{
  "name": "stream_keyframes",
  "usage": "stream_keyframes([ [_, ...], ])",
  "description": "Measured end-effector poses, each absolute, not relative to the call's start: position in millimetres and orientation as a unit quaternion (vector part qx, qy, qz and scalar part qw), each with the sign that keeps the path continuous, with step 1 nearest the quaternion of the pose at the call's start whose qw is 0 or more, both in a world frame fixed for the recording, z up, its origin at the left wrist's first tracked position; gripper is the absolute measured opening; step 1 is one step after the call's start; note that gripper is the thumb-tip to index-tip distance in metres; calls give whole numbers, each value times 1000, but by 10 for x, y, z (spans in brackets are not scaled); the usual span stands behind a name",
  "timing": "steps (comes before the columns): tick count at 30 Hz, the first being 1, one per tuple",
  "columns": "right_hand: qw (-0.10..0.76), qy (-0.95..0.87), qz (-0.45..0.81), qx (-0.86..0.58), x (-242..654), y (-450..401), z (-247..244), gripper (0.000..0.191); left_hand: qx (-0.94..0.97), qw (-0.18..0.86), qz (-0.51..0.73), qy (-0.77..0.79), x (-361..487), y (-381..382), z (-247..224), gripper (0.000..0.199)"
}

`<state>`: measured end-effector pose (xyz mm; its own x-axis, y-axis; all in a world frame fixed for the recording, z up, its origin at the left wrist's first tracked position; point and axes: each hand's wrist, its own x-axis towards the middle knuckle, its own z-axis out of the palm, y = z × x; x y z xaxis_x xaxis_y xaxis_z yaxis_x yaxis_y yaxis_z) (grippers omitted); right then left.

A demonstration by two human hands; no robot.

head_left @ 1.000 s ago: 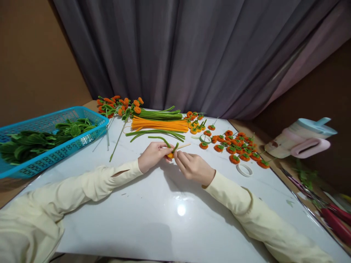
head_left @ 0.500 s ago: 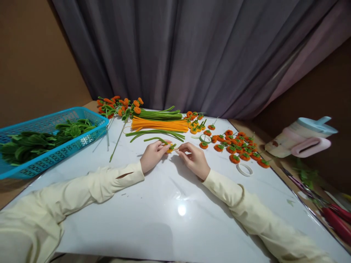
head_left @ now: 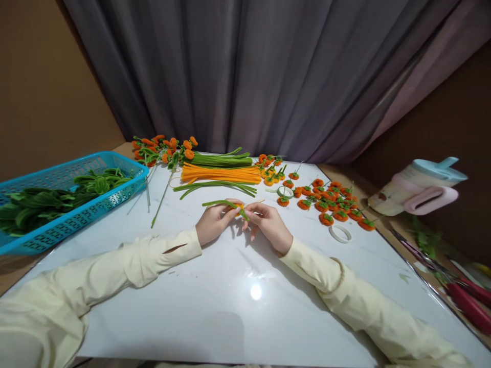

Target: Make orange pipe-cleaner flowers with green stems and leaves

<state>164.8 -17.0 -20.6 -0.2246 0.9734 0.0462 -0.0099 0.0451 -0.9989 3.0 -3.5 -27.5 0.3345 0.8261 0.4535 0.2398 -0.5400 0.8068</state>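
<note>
Over the middle of the table, my left hand [head_left: 211, 225] pinches a small yellow-orange pipe-cleaner flower [head_left: 240, 208]. A green pipe cleaner [head_left: 215, 203] lies across it and sticks out to the left past my knuckles. My right hand [head_left: 272, 227] meets it from the other side, thumb and forefinger closed on the short end of the green pipe cleaner, other fingers loosely curled below. A thin pale stem points right above my right fingers. My fingertips hide much of the flower. Just beyond lie loose green pipe cleaners [head_left: 215, 187] and a bundle of orange pipe cleaners [head_left: 220, 174].
A blue basket [head_left: 76, 217] of green leaves stands left. Finished orange flowers on stems [head_left: 169, 148] lie at the back left. Orange flower heads [head_left: 333, 199] and a white tape roll [head_left: 340, 234] are right, beside a lidded cup [head_left: 416, 189] and red-handled pliers [head_left: 468, 306].
My right hand has come in against the left and now grips the green pipe cleaner at the flower. The green pipe cleaner has swung to lie straighter across it.
</note>
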Motion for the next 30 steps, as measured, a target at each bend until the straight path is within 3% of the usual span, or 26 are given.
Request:
stream_keyframes([
  [12, 443, -626, 463, -445, 1654, -179, -197, 16, 786, 265, 442, 342, 14, -35, -298, 26],
  [21, 469, -708, 307, -429, 1650, -191, -269, 7, 722, 424, 419, 351, 19, 22, -343, 33],
  [30, 447, -578, 515, -449, 1625, -178, -212, 17, 634, 545, 404, 370, 30, 103, -317, 42],
])
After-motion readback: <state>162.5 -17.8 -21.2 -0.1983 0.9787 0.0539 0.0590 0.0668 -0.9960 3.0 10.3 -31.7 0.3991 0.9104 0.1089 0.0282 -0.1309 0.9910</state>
